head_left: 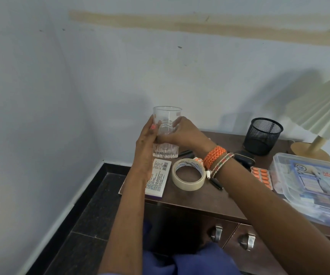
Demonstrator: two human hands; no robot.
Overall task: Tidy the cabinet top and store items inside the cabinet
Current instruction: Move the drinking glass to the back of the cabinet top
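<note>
**Glass in both hands, above the cabinet's left end**

Nearest: dark wood cabinet (195,197), two doors below the top, metal handles (216,233) just right of the forearms. Doors appear closed; storage lies below and toward the body from the grip.

Clear glass (167,132) held upright, long axis vertical, off the cabinet top, near the wall corner. Left hand (145,145) wrapped round the left side, thumb on the front. Right hand (182,133) curled round the right side, orange braided band and beaded bangles at the wrist. Both holding firmly at mid-height; rim and ribbed thick base exposed. Looks empty, though cannot confirm. Smooth, rigid, slippery wall; ribbed base likely the heavier end.

Judgement: one hand needed for a door; right hand nearer the handles, left could keep the glass.

Under the grip on the top: flat white medicine box (157,178), masking tape roll (188,176), black pen (215,183). Further right: orange tablet strip (262,177), clear plastic first-aid box (314,187). Farthest: black mesh pen cup (262,135), lamp with wooden base (308,149) and pleated shade.
</note>
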